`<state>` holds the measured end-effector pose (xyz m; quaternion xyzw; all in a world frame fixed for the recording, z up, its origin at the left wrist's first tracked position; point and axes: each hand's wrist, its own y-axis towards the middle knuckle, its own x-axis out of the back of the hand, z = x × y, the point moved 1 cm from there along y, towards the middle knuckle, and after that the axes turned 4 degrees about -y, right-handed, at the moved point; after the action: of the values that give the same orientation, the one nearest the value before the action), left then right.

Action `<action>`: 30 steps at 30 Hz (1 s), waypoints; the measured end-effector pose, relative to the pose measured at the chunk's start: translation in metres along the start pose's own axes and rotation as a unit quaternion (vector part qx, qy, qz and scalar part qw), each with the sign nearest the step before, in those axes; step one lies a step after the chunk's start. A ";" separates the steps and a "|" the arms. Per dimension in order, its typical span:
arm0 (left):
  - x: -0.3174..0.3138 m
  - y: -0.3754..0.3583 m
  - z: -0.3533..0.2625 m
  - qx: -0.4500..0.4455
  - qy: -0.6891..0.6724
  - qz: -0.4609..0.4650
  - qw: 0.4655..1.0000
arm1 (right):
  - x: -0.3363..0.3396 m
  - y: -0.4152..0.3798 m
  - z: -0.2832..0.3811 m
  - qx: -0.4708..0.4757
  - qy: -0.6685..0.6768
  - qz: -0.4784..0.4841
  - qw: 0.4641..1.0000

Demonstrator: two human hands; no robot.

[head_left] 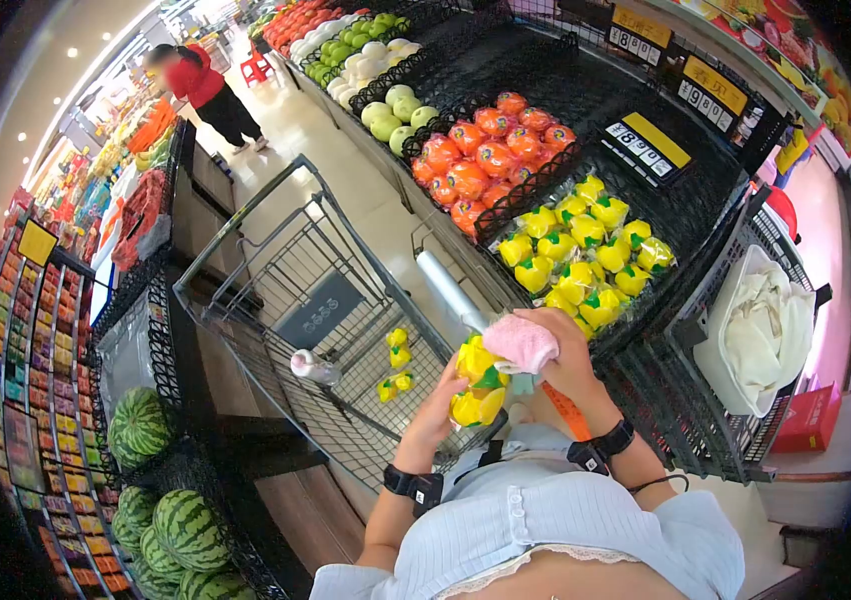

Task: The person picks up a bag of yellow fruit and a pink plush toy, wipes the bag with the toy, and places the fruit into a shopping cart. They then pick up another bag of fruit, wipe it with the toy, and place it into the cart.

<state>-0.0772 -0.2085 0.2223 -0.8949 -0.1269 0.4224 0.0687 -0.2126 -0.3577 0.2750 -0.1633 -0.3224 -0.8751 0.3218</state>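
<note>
My left hand (432, 405) is wrapped round the left side of a pack of yellow fruits with green leaves (477, 380). In my right hand (573, 360) is a pink cloth (521, 343), bunched against the top right of that pack. Just beyond my hands stands a wire shopping cart (290, 360) with a silver handle bar. Inside it lie some small yellow packs (398, 365) and a white and pink rolled item (315, 368). More wrapped yellow fruits (585, 255) fill a black display to the upper right of my hands.
Wrapped orange fruits (495, 150) sit further along the display, beside price signs (645, 148). Watermelons (185, 528) lie on a stand at lower left. A white bin (760, 330) stands at right. A person in red (207, 90) bends over produce at upper left.
</note>
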 end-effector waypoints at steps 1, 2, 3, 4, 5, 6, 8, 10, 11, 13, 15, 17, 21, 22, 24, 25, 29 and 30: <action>-0.001 0.001 0.003 -0.008 -0.005 0.000 1.000 | 0.000 0.000 0.003 0.014 -0.023 0.020 0.999; 0.000 0.002 0.004 0.000 -0.026 -0.032 0.999 | -0.002 0.001 0.007 0.029 -0.046 0.040 0.998; 0.002 0.002 0.005 0.008 -0.045 -0.064 0.997 | -0.005 0.000 0.010 0.043 -0.069 0.058 0.995; 0.003 0.003 0.005 0.017 -0.063 -0.094 0.993 | -0.007 0.000 0.010 0.075 -0.088 0.070 0.991; 0.004 0.006 0.004 -0.009 -0.071 -0.108 0.992 | -0.011 -0.001 0.008 0.106 -0.108 0.082 0.985; 0.004 0.010 0.002 -0.034 -0.079 -0.122 0.989 | -0.013 -0.001 0.008 0.137 -0.128 0.092 0.978; -0.003 0.014 -0.002 -0.065 -0.098 -0.167 0.979 | -0.019 -0.003 0.017 0.165 -0.144 0.121 0.968; 0.008 0.017 0.000 -0.078 -0.094 -0.174 0.977 | -0.022 -0.005 0.016 0.170 -0.131 0.142 0.966; 0.012 0.020 0.001 -0.085 -0.093 -0.176 0.976 | -0.021 -0.004 0.016 0.178 -0.131 0.143 0.965; 0.007 0.021 0.001 -0.087 -0.106 -0.173 0.975 | -0.017 -0.003 0.015 0.192 -0.128 0.150 0.961; -0.001 0.018 0.000 -0.087 -0.110 -0.184 0.973 | -0.015 -0.002 0.011 0.192 -0.093 0.190 0.958; 0.002 0.021 0.000 -0.100 -0.115 -0.174 0.973 | -0.012 -0.004 0.007 0.188 -0.057 0.222 0.955; 0.003 0.019 -0.004 -0.096 -0.139 -0.070 0.983 | -0.012 -0.017 -0.004 0.109 0.045 0.229 0.966; 0.000 0.018 -0.005 -0.098 -0.160 -0.059 0.980 | -0.015 -0.023 -0.009 0.073 0.077 0.218 0.970; -0.009 0.015 -0.010 -0.103 -0.202 -0.037 0.973 | -0.016 -0.030 -0.016 -0.089 0.196 0.185 0.959; -0.010 0.015 -0.010 -0.105 -0.189 -0.028 0.976 | -0.018 -0.034 -0.022 -0.169 0.253 0.165 0.938; -0.009 0.016 -0.002 -0.096 -0.091 -0.053 0.990 | -0.029 -0.042 -0.050 -0.257 0.290 0.194 0.902; -0.006 0.017 0.005 -0.090 -0.054 -0.076 0.992 | -0.035 -0.045 -0.048 -0.299 0.278 0.179 0.895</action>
<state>-0.0820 -0.2268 0.2197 -0.8612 -0.2350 0.4505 0.0129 -0.2206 -0.3475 0.2021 -0.0570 0.0924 -0.8673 0.4858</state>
